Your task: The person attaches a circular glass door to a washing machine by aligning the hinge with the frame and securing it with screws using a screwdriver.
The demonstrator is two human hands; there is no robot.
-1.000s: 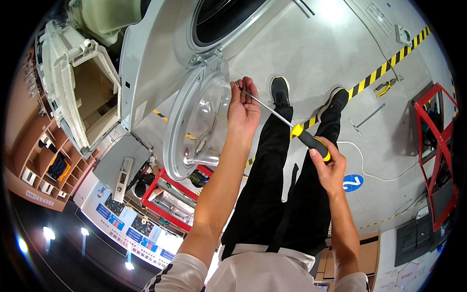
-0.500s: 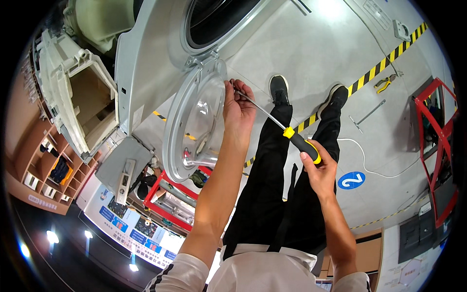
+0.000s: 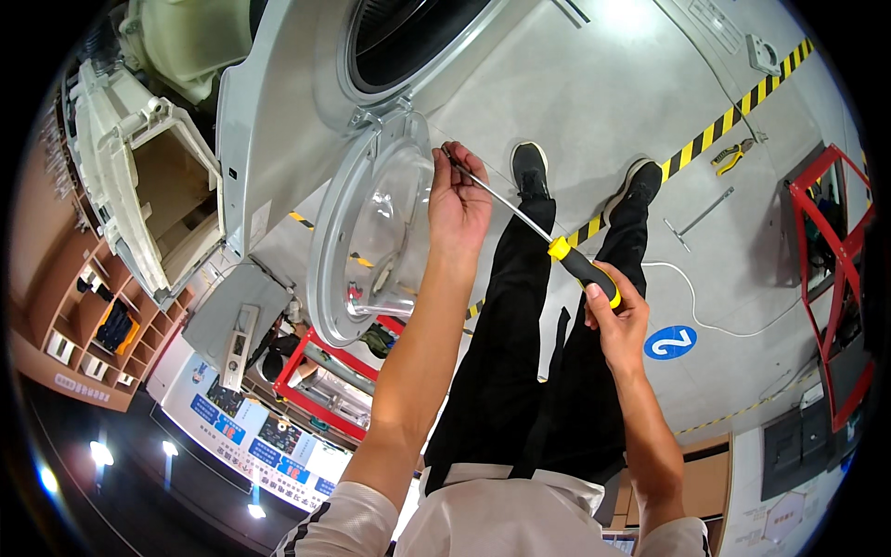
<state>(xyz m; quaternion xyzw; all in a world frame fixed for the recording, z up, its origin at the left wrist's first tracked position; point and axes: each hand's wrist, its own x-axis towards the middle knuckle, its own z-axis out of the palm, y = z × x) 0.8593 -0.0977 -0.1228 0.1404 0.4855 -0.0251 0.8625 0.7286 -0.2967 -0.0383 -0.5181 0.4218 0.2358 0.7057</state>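
Note:
A long screwdriver (image 3: 580, 267) with a yellow and black handle slants between my two hands. Around its handle my right hand (image 3: 624, 320) is closed, thumb laid along the grip. My left hand (image 3: 459, 204) pinches the far end of the metal shaft between thumb and fingers; whether a screw sits at the tip is too small to tell. Just left of that hand hangs the round washing machine door (image 3: 325, 269), swung open, with a clear glass bowl. Its hinge (image 3: 380, 121) joins it to the grey front panel (image 3: 288, 121), beside the dark drum opening.
Pliers (image 3: 733, 158) and a T-shaped metal tool (image 3: 701, 218) lie on the floor to the right. A white cable (image 3: 705, 316) runs toward a red metal frame (image 3: 840, 278). At left stand a pale plastic housing (image 3: 139, 186) and wooden shelves (image 3: 83, 316).
Both hands and the screwdriver have shifted slightly to the right, and the left hand has risen a little, leaving a gap to the door's edge.

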